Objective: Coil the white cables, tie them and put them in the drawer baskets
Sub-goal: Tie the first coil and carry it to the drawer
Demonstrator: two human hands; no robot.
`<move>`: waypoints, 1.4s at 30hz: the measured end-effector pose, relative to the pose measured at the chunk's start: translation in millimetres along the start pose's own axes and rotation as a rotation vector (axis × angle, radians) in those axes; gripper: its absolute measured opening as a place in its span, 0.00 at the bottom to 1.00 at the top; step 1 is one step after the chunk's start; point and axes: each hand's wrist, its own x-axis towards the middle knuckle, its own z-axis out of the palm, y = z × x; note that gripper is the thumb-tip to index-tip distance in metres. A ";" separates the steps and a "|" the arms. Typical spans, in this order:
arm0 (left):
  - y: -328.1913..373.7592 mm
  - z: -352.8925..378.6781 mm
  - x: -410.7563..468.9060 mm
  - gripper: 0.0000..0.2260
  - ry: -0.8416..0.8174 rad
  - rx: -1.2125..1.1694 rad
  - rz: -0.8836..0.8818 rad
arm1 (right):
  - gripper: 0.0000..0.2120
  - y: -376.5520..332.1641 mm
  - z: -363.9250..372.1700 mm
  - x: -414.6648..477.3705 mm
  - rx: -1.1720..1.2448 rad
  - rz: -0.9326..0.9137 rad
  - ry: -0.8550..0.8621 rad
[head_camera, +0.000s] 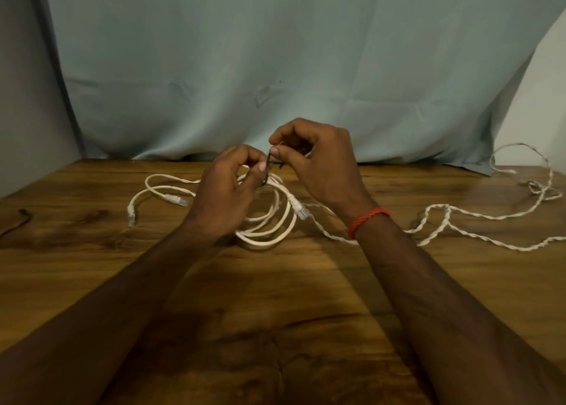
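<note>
Tie (268,163) between left hand (226,199) and right hand (318,165), around white cable coil (269,236)

The forearms (122,297) are bare to the frame's edge, a red twisted-cord band (369,220) circles the right wrist, and left hand (226,196) and right hand (318,165) show short pale thumbnails.

Dim, warm room light; soft picture, wide-angle bend at the borders.
My forearms (444,297) go near-black across the lower frame, with broad soft shadows on the wooden table (92,196) under them. Curtain (275,52) evenly lit, darker at upper left. Table's far edge bows down at both sides. Around my left hand (226,196) and right hand (318,165) detail is smeared; the thin dark tie (269,163) pinched between them barely resolves.
</note>
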 end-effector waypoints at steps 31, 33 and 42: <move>7.0 2.5 0.7 0.04 0.160 -0.481 -0.446 | 0.07 -16.4 -5.9 0.4 0.436 0.279 -0.056; 6.9 2.5 1.5 0.04 0.175 -0.499 -0.467 | 0.08 -16.6 -10.0 1.2 0.535 0.304 -0.070; 7.6 0.3 -0.9 0.05 0.082 -0.421 -0.332 | 0.06 -10.6 -8.4 4.9 0.351 0.038 -0.134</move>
